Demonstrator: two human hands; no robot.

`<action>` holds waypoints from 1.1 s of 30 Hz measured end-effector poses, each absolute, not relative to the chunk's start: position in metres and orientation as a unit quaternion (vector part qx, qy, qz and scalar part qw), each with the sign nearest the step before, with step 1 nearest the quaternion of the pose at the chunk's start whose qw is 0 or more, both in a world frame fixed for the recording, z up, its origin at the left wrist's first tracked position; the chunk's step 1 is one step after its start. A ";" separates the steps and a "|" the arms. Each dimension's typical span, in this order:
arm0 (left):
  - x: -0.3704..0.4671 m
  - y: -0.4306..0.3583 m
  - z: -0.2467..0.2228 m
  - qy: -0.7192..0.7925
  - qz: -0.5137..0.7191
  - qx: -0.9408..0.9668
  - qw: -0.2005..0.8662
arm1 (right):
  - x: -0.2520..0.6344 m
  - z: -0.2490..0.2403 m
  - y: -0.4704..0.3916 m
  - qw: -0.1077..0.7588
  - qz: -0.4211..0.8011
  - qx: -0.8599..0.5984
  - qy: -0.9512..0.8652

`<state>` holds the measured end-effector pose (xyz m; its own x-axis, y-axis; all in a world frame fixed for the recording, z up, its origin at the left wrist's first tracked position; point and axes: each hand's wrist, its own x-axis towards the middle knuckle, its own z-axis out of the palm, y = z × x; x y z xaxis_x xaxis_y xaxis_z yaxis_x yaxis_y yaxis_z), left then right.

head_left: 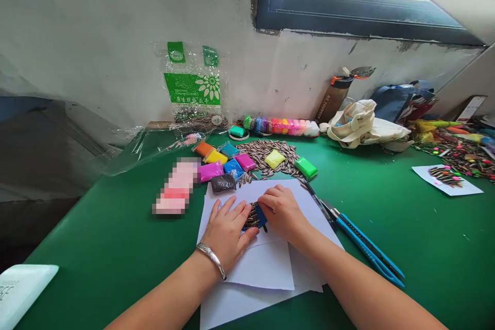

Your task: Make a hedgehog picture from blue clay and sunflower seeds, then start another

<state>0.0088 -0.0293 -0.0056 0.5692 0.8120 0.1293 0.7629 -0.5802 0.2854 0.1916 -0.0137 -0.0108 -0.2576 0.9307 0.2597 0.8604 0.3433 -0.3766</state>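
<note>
White paper (266, 273) is laid in loose sheets on a green counter (127, 247), the lower sheet's near edge turned toward the person at work. On the top sheet, a small blue patch (262, 218) crowded with striped seeds (252, 218) is partly hidden between two bare hands. The left hand (226, 229), with a silver bangle (212, 259) worn at the wrist, is laid palm down with its fingers spread, the thumb and fingertips set along the patch's left side. The right hand (281, 211) is curled, its fingertips bunched at the patch's upper right; whether a seed is pinched there cannot be told.

The patch, judged to be modelling clay, should be found light, soft and slightly tacky, easily dented by a firm thumb. The seeds are likely stiff, slick and nearly weightless, best taken by the sides between thumb and forefinger, with little pressure, lest a shell be cracked or a neighbour loosened. The paper is best steadied beside the patch rather than on it.

To the right, a long blue tool (367, 248) is laid near the sheets. Farther off, wrapped colour packets (209, 171) are clustered beside a heap of loose seeds (286, 166); a clear seed bag (192, 88) is propped against the wall (96, 36).
</note>
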 end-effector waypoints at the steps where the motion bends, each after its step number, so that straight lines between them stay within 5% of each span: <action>1: 0.009 -0.029 -0.006 0.448 0.124 0.880 0.099 | 0.191 -0.011 -0.013 0.218 0.078 -0.567 -0.791; 9: 0.007 -0.030 -0.006 0.435 0.131 0.886 0.098 | 0.241 0.001 -0.003 0.199 -0.008 -0.629 -0.751; 21: 0.003 -0.029 -0.005 0.430 0.119 0.888 0.111 | 0.273 0.002 0.000 0.004 -0.106 -0.691 -0.715; 29: 0.001 -0.029 -0.007 0.424 0.142 0.888 0.109 | 0.269 0.001 -0.002 0.001 -0.085 -0.687 -0.721; 33: 0.001 -0.029 -0.006 0.427 0.136 0.887 0.113 | 0.266 0.000 -0.002 0.097 -0.046 -0.684 -0.722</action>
<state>0.0011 -0.0289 -0.0064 0.5987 0.7877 0.1453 0.7259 -0.6102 0.3174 0.2657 -0.0019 0.0003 -0.0464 0.9779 0.2040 0.9960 0.0610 -0.0659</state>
